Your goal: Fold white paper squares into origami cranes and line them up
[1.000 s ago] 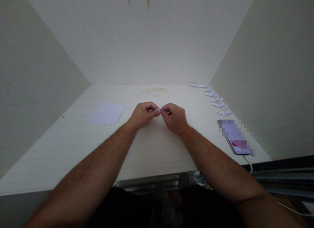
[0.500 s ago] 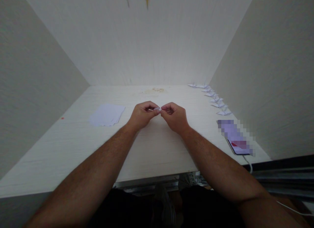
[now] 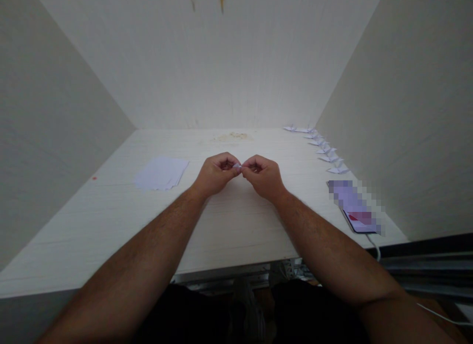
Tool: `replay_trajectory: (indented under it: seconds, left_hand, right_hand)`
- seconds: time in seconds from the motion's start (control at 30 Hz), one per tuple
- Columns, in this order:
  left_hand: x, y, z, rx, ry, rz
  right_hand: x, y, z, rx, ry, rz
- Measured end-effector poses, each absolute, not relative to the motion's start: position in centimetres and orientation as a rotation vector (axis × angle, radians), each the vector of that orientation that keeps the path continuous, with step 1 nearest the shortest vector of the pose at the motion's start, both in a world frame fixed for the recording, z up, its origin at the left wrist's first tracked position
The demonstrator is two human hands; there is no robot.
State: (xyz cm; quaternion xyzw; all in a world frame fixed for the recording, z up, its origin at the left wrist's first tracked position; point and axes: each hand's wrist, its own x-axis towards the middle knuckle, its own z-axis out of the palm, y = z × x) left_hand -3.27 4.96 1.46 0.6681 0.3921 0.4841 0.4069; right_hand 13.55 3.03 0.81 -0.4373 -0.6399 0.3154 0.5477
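A small piece of folded white paper is pinched between my two hands above the middle of the table. My left hand grips it between thumb and fingers from the left. On the other side, the fingertips of my right hand close on its right end. Most of the paper is hidden by the fingers, so its exact shape cannot be made out. Several folded paper cranes stand in a line along the table's right side. To the left lies a loose stack of white paper sheets.
A phone, partly blurred out, lies at the right edge with a white cable running off it. Walls enclose the white table at the back and both sides. A brownish stain marks the far part of the tabletop.
My fingers have shifted slightly around the folded paper, and a bit more of it shows by the left thumb. Everything else stays in place.
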Motion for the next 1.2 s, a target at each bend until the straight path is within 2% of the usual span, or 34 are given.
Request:
replay_trajectory:
  seconds: [0.37,0.67,0.87,1.2]
  left_hand:
    - [-3.1,4.8,1.8,1.644,0.968,1.253]
    - [-3.3,4.6,2.0,1.786,0.999,1.203]
    - [-3.4,4.8,2.0,1.761,1.020,1.208]
    - [-2.1,4.8,1.6,1.212,0.871,1.383]
  right_hand:
    - [13.7,2.9,1.8,-1.017,-1.344,1.145]
    - [13.6,2.8,1.5,-1.075,-1.437,0.861]
    - [13.5,2.9,1.2,-1.080,-1.472,0.830]
    - [13.2,2.5,1.2,-1.148,-1.572,0.739]
